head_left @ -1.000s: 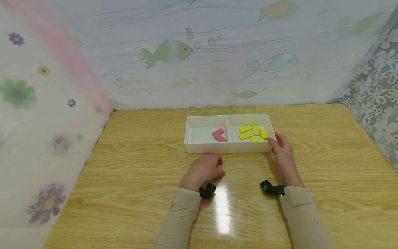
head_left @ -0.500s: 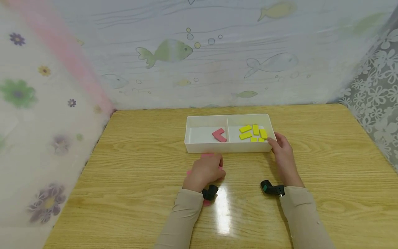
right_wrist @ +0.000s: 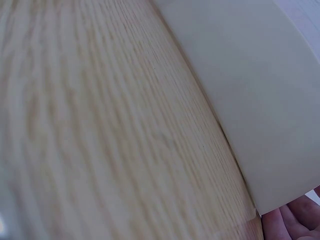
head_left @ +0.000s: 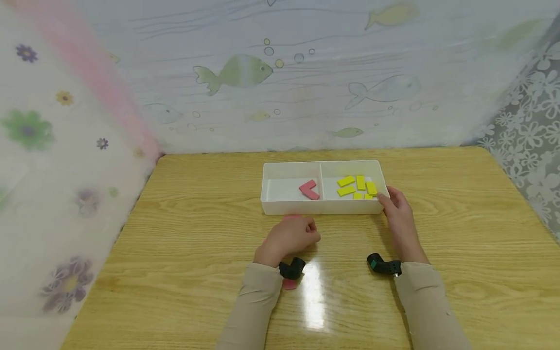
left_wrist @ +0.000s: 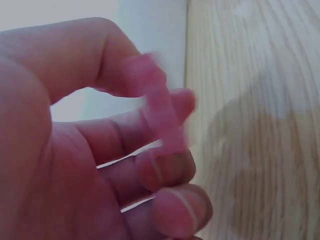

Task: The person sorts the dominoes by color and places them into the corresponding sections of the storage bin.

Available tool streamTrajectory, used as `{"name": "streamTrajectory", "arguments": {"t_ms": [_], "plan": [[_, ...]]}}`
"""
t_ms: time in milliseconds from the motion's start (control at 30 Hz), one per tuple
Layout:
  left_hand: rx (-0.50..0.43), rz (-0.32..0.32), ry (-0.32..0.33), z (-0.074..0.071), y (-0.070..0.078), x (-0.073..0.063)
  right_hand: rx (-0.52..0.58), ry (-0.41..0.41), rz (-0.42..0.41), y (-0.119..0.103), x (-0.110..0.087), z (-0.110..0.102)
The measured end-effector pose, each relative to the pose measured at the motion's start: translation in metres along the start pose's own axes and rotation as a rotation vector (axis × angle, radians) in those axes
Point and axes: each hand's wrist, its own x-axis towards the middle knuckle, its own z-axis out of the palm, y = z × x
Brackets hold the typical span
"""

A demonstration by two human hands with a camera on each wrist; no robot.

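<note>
My left hand (head_left: 288, 237) is over the table just in front of a white two-compartment box (head_left: 321, 207). In the left wrist view, its thumb and fingers pinch a small pink block (left_wrist: 164, 110), blurred and narrow. More pink pieces lie around that hand: one pink piece (head_left: 289, 284) near the wrist and another pink piece (head_left: 292, 217) by the box's front, both partly covered. My right hand (head_left: 399, 221) grips the box's front right corner, thumb at the rim; in the right wrist view only a few curled fingers (right_wrist: 292, 224) show past the wall.
The box's left compartment has a pink V-shaped piece or pair (head_left: 309, 190) against the divider. Several yellow blocks (head_left: 346, 191) lie in the right compartment. Behind the wooden table (head_left: 188, 233) hangs a fish-patterned curtain (head_left: 245, 112).
My left hand has shifted slightly right, and the pink seen by its fingertips earlier is hidden from the head view now. My right hand and the box have stayed put.
</note>
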Motion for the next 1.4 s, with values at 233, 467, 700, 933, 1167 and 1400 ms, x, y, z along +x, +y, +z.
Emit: {"name": "streamTrajectory", "arguments": {"t_ms": [233, 467, 700, 933, 1167, 1400], "plan": [[-0.052, 0.017, 0.035, -0.005, -0.004, 0.001, -0.006, -0.007, -0.004, 0.000, 0.001, 0.000], [-0.118, 0.055, 0.040, -0.009, -0.006, 0.001, -0.010, -0.017, 0.008, 0.000, 0.000, -0.001], [-0.205, 0.162, 0.071, -0.010, -0.007, 0.001, -0.006, -0.017, -0.007, 0.000, 0.000, -0.001], [-0.304, 0.135, 0.146, -0.012, -0.007, 0.001, -0.004, -0.016, -0.006, 0.000, 0.000, -0.001], [-0.342, 0.122, 0.239, -0.017, -0.010, 0.000, -0.004, -0.008, 0.003, 0.000, 0.000, -0.001], [-0.370, 0.155, 0.279, -0.021, -0.011, -0.004, 0.000, -0.012, 0.008, -0.001, 0.000, -0.001]]}}
